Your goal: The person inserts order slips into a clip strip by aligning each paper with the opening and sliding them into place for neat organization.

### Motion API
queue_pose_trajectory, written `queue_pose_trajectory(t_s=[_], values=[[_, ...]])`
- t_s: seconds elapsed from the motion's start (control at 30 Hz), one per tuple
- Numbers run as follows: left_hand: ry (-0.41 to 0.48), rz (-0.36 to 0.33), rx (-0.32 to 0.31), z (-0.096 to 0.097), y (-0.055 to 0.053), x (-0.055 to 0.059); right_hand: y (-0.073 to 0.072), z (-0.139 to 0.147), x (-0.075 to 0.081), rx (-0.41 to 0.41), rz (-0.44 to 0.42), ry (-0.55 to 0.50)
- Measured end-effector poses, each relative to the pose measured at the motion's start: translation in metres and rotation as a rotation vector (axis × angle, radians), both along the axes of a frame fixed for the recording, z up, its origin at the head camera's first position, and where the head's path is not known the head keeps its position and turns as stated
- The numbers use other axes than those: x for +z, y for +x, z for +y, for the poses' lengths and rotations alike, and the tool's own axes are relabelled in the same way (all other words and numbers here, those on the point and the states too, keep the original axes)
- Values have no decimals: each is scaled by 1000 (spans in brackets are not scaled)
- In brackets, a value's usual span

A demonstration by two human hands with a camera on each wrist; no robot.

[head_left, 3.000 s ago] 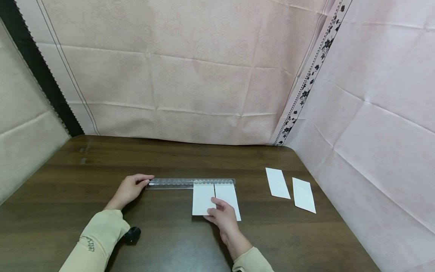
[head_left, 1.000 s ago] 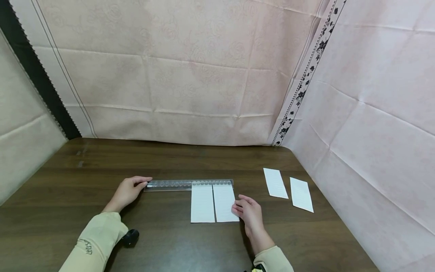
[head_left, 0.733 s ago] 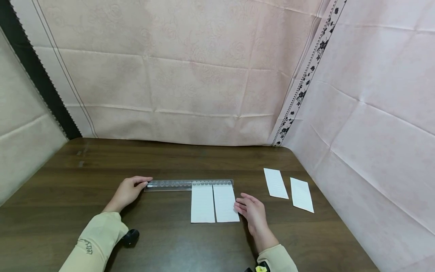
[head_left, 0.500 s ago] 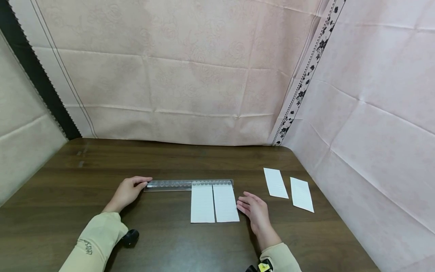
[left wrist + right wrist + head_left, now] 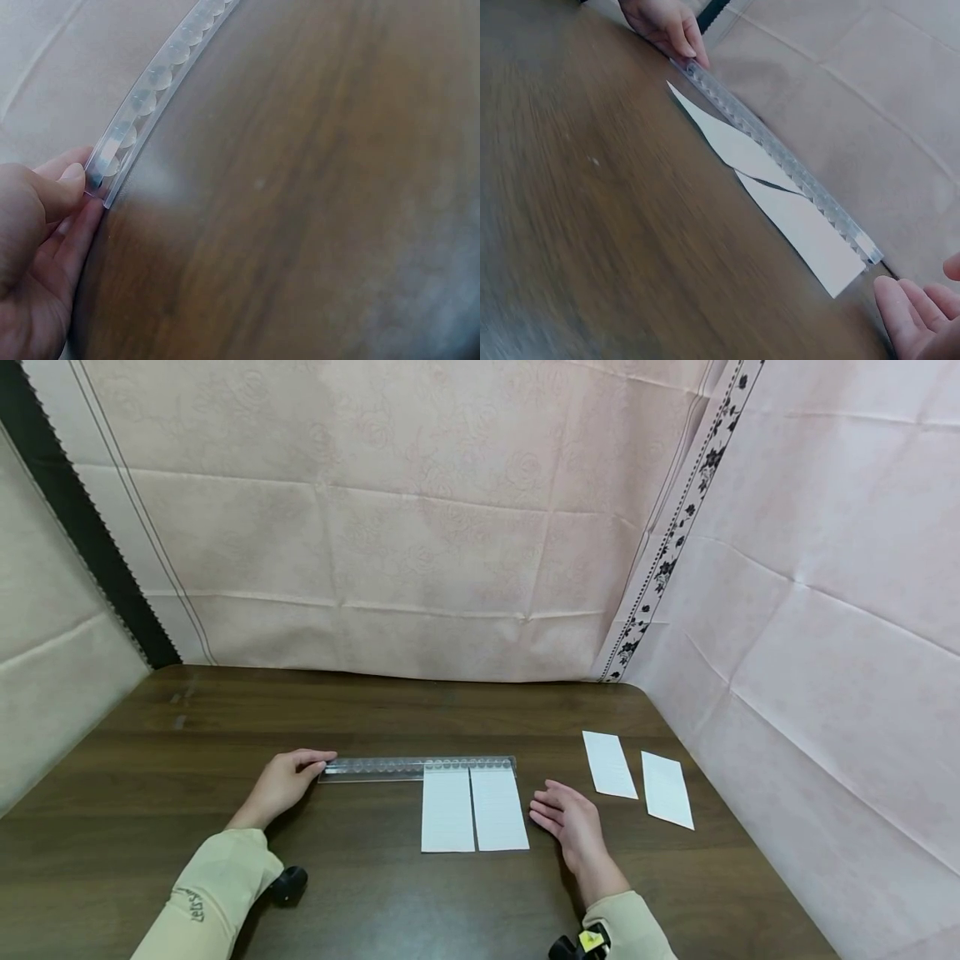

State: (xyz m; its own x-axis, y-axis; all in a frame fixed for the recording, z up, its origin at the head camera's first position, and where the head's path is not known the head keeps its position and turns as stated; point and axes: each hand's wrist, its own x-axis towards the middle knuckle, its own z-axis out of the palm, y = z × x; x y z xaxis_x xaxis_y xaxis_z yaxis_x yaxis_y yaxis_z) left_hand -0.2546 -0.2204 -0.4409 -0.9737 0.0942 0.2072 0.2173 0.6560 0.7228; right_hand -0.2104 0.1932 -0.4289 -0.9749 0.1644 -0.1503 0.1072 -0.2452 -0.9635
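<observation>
My left hand (image 5: 281, 785) pinches the left end of a long clear plastic ruler (image 5: 375, 767), which has a row of round shapes along it. The left wrist view shows the thumb and fingers on that end of the ruler (image 5: 142, 101). Two white lined paper cards lie side by side below its right half, a left card (image 5: 447, 812) and a right card (image 5: 500, 812), with a narrow gap between them. Their top edges overlap the ruler. Just right of the right card, my right hand (image 5: 570, 822) holds nothing, its fingers loosely bent and apart from the card.
Two more white cards, one nearer (image 5: 611, 764) and one farther right (image 5: 667, 790), lie apart on the right side of the brown wooden table (image 5: 360, 868). Pale patterned cloth (image 5: 420, 527) hangs at the back and both sides.
The right hand had hold of the left card; it let go, moved to the right card's edge, then drew away rightward. The left card now lies flat beside the right one. The left hand stayed.
</observation>
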Motion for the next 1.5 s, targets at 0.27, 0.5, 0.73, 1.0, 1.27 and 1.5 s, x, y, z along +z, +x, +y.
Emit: queue_pose_trajectory(t_s=[0.27, 0.5, 0.73, 1.0, 1.27, 1.5], values=[[5, -3, 5, 1, 0, 0, -2, 8, -1, 5, -22, 16], [8, -9, 8, 1, 1, -2, -5, 15, -1, 2, -36, 12], [15, -5, 1, 2, 1, -4, -7, 22, 0, -6, -35, -3], [3, -8, 15, 1, 0, -3, -10, 28, 3, -25, -57, -1], [7, -18, 21, 1, -1, -2, -13, 38, 4, -42, -63, -10], [0, -2, 18, 0, -2, -2, -15, 44, 4, -59, -65, -29]])
